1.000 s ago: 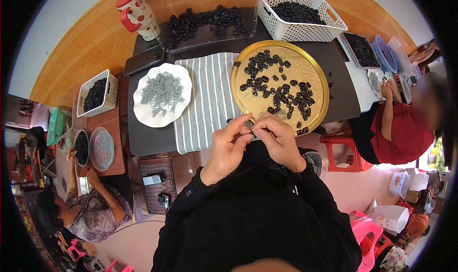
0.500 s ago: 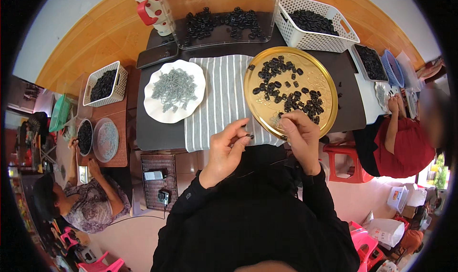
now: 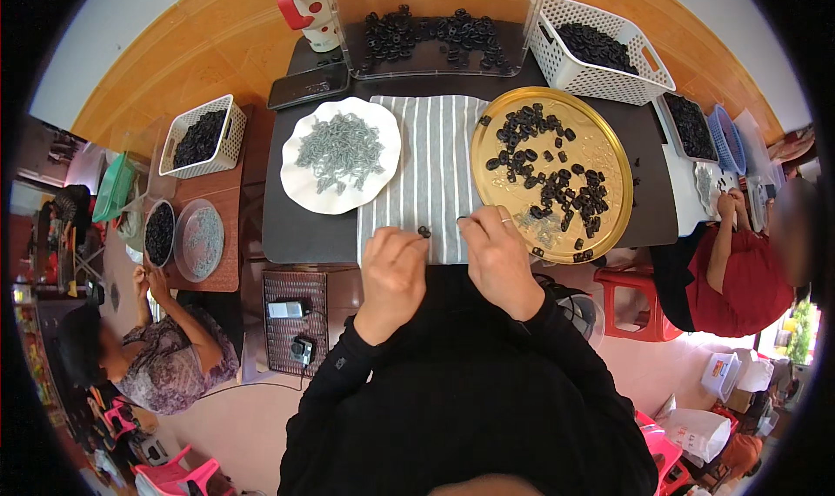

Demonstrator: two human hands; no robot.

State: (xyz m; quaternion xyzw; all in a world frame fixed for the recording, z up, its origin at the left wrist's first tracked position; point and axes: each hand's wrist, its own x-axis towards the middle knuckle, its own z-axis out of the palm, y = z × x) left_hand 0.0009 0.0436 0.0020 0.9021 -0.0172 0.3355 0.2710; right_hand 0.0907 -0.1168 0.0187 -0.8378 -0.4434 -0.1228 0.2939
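Note:
Over the near edge of the grey-and-white striped cloth [image 3: 426,148], my left hand [image 3: 394,280] pinches a small black plastic piece [image 3: 424,232] that shows at its fingertips. To its right, my right hand [image 3: 502,261] has thumb and forefinger closed, with a tiny dark piece [image 3: 462,219] at their tips, too small to name. The hands stay apart. Beside my right hand lies a round gold tray [image 3: 619,161] with many small black plastic pieces [image 3: 527,122] and some small clear pieces [image 3: 539,228]. A white scalloped plate [image 3: 300,196] at left holds a heap of small clear-grey pieces [image 3: 341,148].
Behind the cloth stand a clear bin [image 3: 435,70] of black pieces, a white basket [image 3: 609,83] and a spotted tumbler [image 3: 313,18]. A phone [image 3: 309,86] lies by the plate. Co-workers sit at left [image 3: 174,366] and right [image 3: 739,279]. A red stool [image 3: 635,309] stands at right.
My right hand has left the gold tray's near edge and moved left over the cloth, closer to my left hand. My left hand has turned, its back now facing up. The view has shifted slightly.

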